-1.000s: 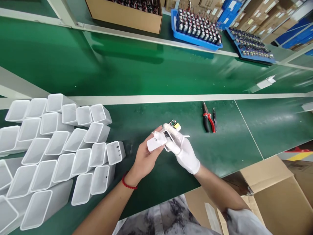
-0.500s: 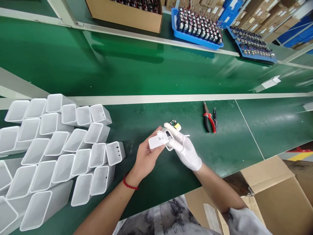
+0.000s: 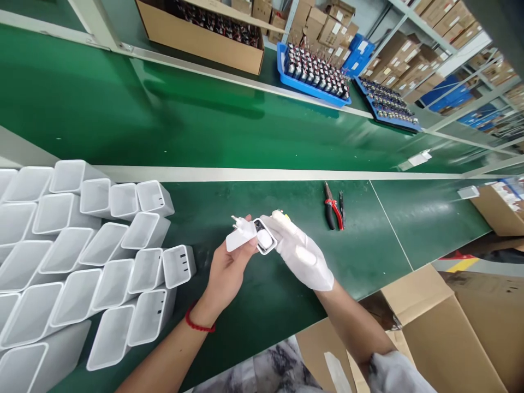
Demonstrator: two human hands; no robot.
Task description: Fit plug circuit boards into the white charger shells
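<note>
My left hand, bare with a red bracelet, closes its thumb and fingers on a white plug cover with prongs sticking up. Right beside the cover is the open end of a white plastic housing, with dark and white parts visible inside it. My right hand, in a white glove, grips the housing from the right side; some of its fingers are hidden. Just beyond the gloved fingers a small yellow part peeks out, mostly covered.
Several open white housings stand in rows on the left of the green bench. Red-and-black pliers and black tweezers lie to the right. Cardboard boxes are at lower right; a blue tray sits on the shelf above.
The view has shifted right. My right thumb has come away from the housing's opening, exposing the white part inside. The cover has tilted, and its prongs now show.
</note>
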